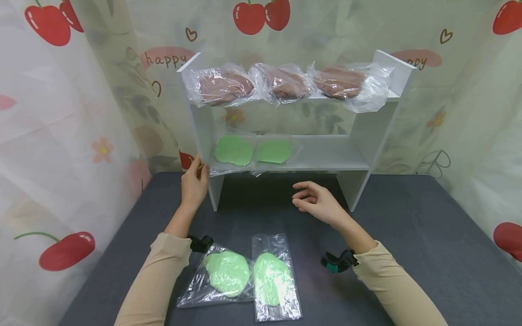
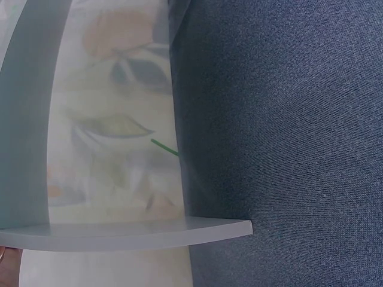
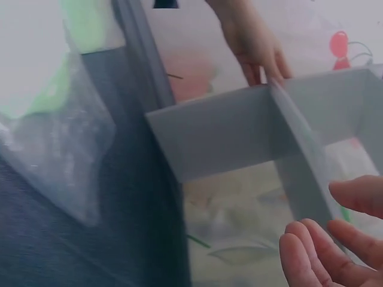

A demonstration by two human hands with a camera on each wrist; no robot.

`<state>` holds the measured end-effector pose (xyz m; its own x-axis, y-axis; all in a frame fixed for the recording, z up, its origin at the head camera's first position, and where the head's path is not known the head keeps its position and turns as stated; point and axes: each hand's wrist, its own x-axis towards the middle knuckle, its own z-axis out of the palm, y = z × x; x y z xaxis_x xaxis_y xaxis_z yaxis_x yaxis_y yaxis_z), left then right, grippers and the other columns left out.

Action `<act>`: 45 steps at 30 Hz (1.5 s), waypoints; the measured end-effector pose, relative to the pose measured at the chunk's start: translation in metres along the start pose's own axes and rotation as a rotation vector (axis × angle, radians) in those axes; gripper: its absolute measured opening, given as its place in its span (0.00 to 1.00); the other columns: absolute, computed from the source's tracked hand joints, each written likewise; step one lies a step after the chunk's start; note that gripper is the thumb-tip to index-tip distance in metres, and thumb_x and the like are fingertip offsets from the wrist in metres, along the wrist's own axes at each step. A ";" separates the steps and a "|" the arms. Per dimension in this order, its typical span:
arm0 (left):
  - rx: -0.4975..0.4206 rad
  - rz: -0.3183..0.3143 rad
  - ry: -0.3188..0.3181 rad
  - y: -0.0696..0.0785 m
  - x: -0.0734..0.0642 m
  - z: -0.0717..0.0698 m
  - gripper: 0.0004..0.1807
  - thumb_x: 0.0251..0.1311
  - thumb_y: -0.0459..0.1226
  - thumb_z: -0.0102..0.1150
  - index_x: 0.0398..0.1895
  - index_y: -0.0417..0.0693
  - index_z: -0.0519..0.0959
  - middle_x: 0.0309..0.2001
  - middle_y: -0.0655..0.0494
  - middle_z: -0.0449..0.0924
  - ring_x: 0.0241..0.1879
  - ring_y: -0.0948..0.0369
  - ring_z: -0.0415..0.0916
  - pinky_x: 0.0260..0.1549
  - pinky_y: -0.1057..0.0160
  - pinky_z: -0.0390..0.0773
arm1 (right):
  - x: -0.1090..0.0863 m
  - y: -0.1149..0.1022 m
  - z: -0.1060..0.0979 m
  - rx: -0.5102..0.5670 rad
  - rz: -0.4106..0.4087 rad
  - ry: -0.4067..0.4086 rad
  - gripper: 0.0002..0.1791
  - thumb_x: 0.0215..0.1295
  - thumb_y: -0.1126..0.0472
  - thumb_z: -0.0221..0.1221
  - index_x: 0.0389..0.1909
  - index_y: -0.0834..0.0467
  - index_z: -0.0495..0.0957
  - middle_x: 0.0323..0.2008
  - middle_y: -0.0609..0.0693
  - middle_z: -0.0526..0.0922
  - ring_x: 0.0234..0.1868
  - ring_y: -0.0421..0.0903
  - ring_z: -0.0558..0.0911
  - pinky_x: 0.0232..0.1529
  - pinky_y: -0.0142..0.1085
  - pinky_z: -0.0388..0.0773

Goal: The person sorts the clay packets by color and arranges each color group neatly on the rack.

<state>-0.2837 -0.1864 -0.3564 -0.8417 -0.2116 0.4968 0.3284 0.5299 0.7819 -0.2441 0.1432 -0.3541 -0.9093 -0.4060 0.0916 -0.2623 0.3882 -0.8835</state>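
A white two-tier shelf (image 1: 326, 154) stands at the back of the dark table. My left hand (image 1: 194, 183) grips the front edge of its left side panel, also seen in the right wrist view, fingers along the outer face. My right hand (image 1: 318, 201) hovers before the lower opening with loosely bent fingers and nothing in them. Two clear bags with flat green pieces, a left one (image 1: 234, 150) and a right one (image 1: 274, 151), lie on the lower board. On the table in front are another bagged green piece (image 1: 227, 274) and a narrower bag with a green piece (image 1: 271, 278).
Three clear bags with brown lumps line the top board: left (image 1: 226, 86), middle (image 1: 285, 83) and right (image 1: 340, 82). A printed curtain (image 1: 269, 40) hangs behind and at both sides. A thin cable (image 1: 438, 158) lies at the back right.
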 end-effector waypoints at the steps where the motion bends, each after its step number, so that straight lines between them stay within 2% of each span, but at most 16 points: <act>1: 0.002 0.001 0.001 0.000 0.000 0.000 0.25 0.67 0.33 0.47 0.68 0.51 0.63 0.56 0.37 0.75 0.55 0.46 0.76 0.50 0.48 0.77 | -0.002 0.003 0.002 0.003 0.004 -0.014 0.26 0.65 0.59 0.57 0.63 0.60 0.65 0.51 0.64 0.77 0.44 0.52 0.83 0.46 0.40 0.81; 9: -0.003 0.014 0.005 -0.002 0.000 0.000 0.25 0.67 0.33 0.47 0.68 0.49 0.64 0.57 0.36 0.74 0.55 0.45 0.75 0.50 0.47 0.77 | -0.015 0.025 0.016 -0.004 0.045 -0.162 0.29 0.63 0.57 0.59 0.63 0.62 0.63 0.47 0.63 0.78 0.44 0.61 0.81 0.44 0.42 0.81; 13: -0.002 0.010 -0.002 -0.002 0.000 0.000 0.26 0.67 0.33 0.47 0.68 0.49 0.63 0.57 0.37 0.74 0.55 0.45 0.75 0.50 0.47 0.77 | -0.020 0.032 0.021 -0.025 0.062 -0.233 0.32 0.62 0.56 0.60 0.64 0.63 0.62 0.44 0.62 0.79 0.38 0.60 0.83 0.40 0.42 0.82; 19: 0.004 -0.002 -0.005 -0.001 0.000 -0.001 0.26 0.67 0.33 0.47 0.69 0.50 0.62 0.58 0.37 0.73 0.56 0.45 0.75 0.50 0.47 0.77 | -0.026 0.039 0.029 -0.043 0.102 -0.293 0.35 0.60 0.56 0.62 0.65 0.66 0.60 0.39 0.58 0.79 0.32 0.56 0.84 0.34 0.41 0.82; 26: -0.015 0.031 -0.006 -0.001 0.000 0.000 0.26 0.68 0.34 0.46 0.69 0.50 0.62 0.59 0.38 0.73 0.56 0.45 0.75 0.49 0.48 0.77 | -0.034 0.046 0.037 -0.026 0.149 -0.330 0.37 0.59 0.57 0.63 0.65 0.67 0.59 0.37 0.56 0.79 0.30 0.50 0.83 0.32 0.39 0.82; 35: -0.015 0.030 -0.002 -0.001 0.000 0.000 0.25 0.67 0.34 0.47 0.68 0.50 0.63 0.56 0.37 0.75 0.55 0.45 0.75 0.49 0.48 0.78 | -0.040 0.053 0.048 -0.019 0.170 -0.354 0.40 0.55 0.57 0.66 0.65 0.66 0.59 0.33 0.53 0.77 0.27 0.45 0.82 0.30 0.36 0.81; 45: -0.013 0.040 0.006 0.000 -0.001 0.000 0.26 0.67 0.32 0.47 0.69 0.48 0.62 0.57 0.35 0.74 0.55 0.45 0.75 0.48 0.47 0.78 | -0.045 0.051 0.060 -0.085 0.141 -0.365 0.45 0.51 0.53 0.69 0.66 0.63 0.58 0.31 0.54 0.75 0.24 0.42 0.78 0.24 0.33 0.75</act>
<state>-0.2833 -0.1865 -0.3570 -0.8252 -0.1956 0.5299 0.3671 0.5273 0.7663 -0.1974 0.1313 -0.4312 -0.7675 -0.6053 -0.2108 -0.1827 0.5218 -0.8333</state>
